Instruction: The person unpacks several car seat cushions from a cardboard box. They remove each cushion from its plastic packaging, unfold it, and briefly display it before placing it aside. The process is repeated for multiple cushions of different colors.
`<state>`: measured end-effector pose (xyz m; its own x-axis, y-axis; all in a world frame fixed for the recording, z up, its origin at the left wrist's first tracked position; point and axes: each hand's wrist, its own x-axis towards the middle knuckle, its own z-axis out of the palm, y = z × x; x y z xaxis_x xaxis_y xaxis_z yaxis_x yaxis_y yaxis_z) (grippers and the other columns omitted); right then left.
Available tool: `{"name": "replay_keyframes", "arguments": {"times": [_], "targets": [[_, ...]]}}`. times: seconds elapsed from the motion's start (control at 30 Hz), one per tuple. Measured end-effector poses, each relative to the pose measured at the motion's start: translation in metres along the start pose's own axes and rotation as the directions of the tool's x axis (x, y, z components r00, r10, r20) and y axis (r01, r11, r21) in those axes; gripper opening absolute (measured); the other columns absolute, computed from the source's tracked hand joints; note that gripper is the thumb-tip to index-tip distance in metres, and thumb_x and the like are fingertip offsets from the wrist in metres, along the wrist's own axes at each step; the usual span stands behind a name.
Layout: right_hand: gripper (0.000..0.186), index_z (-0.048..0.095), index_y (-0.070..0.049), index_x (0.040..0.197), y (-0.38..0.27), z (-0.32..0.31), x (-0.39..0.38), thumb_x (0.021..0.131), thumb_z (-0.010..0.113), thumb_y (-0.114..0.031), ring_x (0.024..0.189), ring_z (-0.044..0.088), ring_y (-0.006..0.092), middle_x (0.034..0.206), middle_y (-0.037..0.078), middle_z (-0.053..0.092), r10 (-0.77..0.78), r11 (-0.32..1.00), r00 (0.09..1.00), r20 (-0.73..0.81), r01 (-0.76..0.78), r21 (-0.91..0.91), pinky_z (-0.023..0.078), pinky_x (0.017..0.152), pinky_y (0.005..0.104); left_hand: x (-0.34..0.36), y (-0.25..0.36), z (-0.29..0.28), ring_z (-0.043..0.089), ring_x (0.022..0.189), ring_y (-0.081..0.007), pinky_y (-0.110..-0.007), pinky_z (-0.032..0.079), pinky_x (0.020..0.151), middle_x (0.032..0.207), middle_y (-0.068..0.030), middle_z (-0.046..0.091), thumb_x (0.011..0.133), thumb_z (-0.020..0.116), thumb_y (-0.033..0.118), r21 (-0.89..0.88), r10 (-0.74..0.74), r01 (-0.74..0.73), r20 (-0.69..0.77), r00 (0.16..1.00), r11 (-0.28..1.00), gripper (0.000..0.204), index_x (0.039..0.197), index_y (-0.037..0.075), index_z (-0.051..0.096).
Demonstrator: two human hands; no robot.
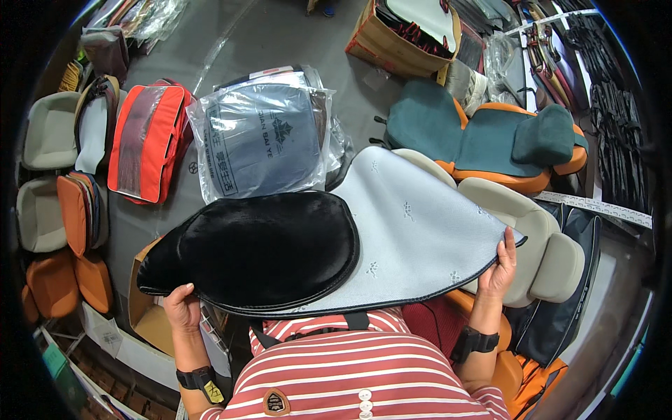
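Stretched between my hands in front of my body is a car seat cushion, a black plush part (269, 245) lying over a pale grey mesh part (413, 224) with dark edging. Whether the two parts are one folded piece or separate ones I cannot tell. At the lower left edge my left hand (182, 308) is closed, thumb on top, pinching the black side. My right hand (498, 269) grips the pointed right corner of the grey part, with its fingers partly under it. Black straps circle both wrists.
Beyond the cushion, a clear plastic bag of dark grey covers (262, 136) lies beside a red zip bag (150, 140). Teal and orange seat (483, 140) and beige seat (514, 231) stand to the right. An open cardboard box (402, 45) sits at the back; small seats (52, 133) line the left.
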<state>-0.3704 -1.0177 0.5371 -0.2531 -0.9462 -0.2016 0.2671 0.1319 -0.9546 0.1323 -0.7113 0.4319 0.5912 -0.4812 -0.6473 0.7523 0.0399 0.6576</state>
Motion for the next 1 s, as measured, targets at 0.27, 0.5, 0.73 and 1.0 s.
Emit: {"name": "replay_keyframes", "arguments": {"times": [0.27, 0.5, 0.73, 1.0], "targets": [[0.037, 0.054, 0.006, 0.119, -0.015, 0.026, 0.008, 0.083, 0.052, 0.005, 0.108, 0.054, 0.0218, 0.120, 0.015, 0.056, -0.115, 0.989, 0.992, -0.058, 0.108, -0.104, 0.039, 0.098, 0.0340, 0.026, 0.029, 0.052, 0.059, 0.101, -0.0270, -0.037, 0.044, 0.094, 0.110, -0.0109, 0.061, 0.060, 0.055, -0.011, -0.028, 0.136, -0.135, 0.069, 0.988, 0.991, 0.052, 0.111, -0.003, 0.057], [0.034, 0.055, 0.006, 0.117, -0.042, 0.075, 0.110, 0.084, 0.051, 0.004, 0.102, 0.057, 0.0216, 0.113, 0.015, 0.059, -0.182, 0.982, 0.983, -0.001, 0.181, -0.047, 0.044, 0.093, 0.0326, 0.078, 0.057, 0.173, 0.059, 0.100, -0.0253, -0.036, 0.047, 0.090, 0.110, -0.0086, 0.061, 0.059, 0.053, -0.015, -0.091, 0.205, -0.195, 0.126, 0.971, 0.977, 0.062, 0.119, 0.000, 0.053], [0.033, 0.058, 0.008, 0.113, -0.067, 0.157, 0.321, 0.080, 0.050, 0.007, 0.095, 0.059, 0.0199, 0.107, 0.014, 0.062, -0.305, 0.937, 0.949, 0.084, 0.315, -0.149, 0.046, 0.089, 0.0299, 0.163, 0.072, 0.369, 0.061, 0.093, -0.0243, -0.035, 0.049, 0.086, 0.101, -0.0083, 0.063, 0.060, 0.054, -0.014, -0.132, 0.309, -0.288, 0.187, 0.932, 0.948, 0.055, 0.113, 0.000, 0.056], [0.032, 0.061, 0.009, 0.106, -0.154, 0.303, 0.593, 0.075, 0.057, 0.001, 0.094, 0.059, 0.0179, 0.103, 0.012, 0.064, -0.300, 0.878, 0.858, 0.417, 0.419, -0.230, 0.043, 0.087, 0.0269, 0.272, 0.157, 0.635, 0.057, 0.062, -0.0195, -0.032, 0.047, 0.062, 0.066, -0.0082, 0.060, 0.063, 0.062, 0.000, 0.011, 0.390, -0.391, 0.053, 0.919, 0.920, 0.001, 0.064, 0.000, 0.061]]}}
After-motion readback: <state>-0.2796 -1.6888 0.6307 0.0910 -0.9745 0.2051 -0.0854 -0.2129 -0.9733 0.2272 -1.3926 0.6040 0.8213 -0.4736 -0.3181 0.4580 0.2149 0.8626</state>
